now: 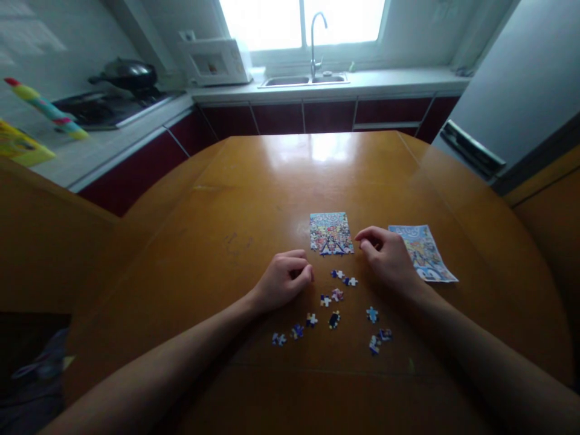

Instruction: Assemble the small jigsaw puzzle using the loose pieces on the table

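A partly assembled jigsaw puzzle (330, 232) lies flat mid-table, its lower edge uneven. My left hand (285, 278) rests at its lower left in a loose fist, with nothing visible in it. To the puzzle's right is my right hand (385, 251), fingers loosely bent and apart from the thumb, tips just short of the puzzle's edge. Below the puzzle are several loose puzzle pieces (334, 319), one of them a light blue piece (372, 314). A printed picture sheet (428, 251) lies beside my right hand, which covers part of its left side.
The wooden table (203, 229) has rounded sides. Beyond it are a counter with a sink (290, 81), a faucet (312, 45) and a microwave (217, 62). A pan (129, 74) sits on the stove at left; a fridge (512, 84) stands at right.
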`<move>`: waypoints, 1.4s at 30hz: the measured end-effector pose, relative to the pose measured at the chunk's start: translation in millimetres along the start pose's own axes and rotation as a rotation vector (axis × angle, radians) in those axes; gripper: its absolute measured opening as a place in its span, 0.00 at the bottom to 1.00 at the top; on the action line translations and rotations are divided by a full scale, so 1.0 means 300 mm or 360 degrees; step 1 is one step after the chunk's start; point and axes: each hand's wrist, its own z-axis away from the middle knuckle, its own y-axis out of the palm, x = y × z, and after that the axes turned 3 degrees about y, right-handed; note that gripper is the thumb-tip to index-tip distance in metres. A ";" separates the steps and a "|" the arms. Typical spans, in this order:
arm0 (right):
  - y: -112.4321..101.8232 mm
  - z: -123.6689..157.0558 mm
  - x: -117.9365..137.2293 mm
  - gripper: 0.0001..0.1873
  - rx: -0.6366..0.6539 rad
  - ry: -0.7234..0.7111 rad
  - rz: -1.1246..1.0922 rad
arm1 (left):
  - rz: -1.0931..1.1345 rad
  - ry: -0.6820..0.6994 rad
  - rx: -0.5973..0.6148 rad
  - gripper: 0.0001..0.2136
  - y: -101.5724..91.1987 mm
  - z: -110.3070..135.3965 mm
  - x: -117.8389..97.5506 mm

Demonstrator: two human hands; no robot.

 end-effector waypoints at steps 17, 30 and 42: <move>-0.012 -0.022 -0.018 0.09 0.0024 0.0044 0.0048 | 0.0010 -0.0081 -0.0031 0.16 -0.007 -0.001 0.010; 0.063 0.124 0.088 0.10 0.0683 -0.0535 0.0296 | -0.0010 -0.0071 -0.0009 0.16 -0.027 -0.005 0.017; 0.066 0.117 0.080 0.09 0.0672 -0.0505 0.0340 | -0.0004 -0.0066 0.0008 0.16 -0.025 -0.002 0.023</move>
